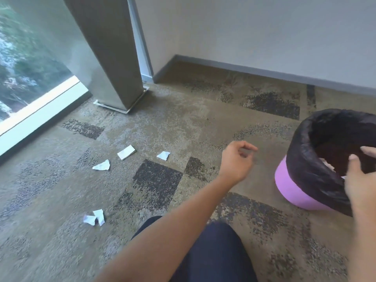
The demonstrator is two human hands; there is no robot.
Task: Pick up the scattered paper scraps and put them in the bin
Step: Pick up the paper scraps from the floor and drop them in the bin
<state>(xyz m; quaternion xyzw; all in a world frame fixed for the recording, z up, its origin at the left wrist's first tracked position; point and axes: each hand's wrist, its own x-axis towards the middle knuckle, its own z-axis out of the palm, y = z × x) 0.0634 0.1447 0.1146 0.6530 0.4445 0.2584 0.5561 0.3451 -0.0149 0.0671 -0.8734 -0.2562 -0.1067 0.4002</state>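
A purple bin (293, 192) lined with a black bag stands on the carpet at the right, with white scraps showing inside. My right hand (361, 186) hovers over the bin's near rim, fingers spread and holding nothing. My left hand (237, 159) hangs in mid-air left of the bin, fingers loosely curled and empty. Several white paper scraps lie on the carpet to the left: a folded scrap (126, 152), a torn scrap (163, 155), a crumpled scrap (102, 165), and two scraps close together nearer me (95, 217).
A grey pillar (114, 64) on a metal base stands at the back left beside a floor-level window (24, 64). A white wall with a dark skirting board (244, 69) runs behind. My dark-trousered knee (211, 255) is at the bottom.
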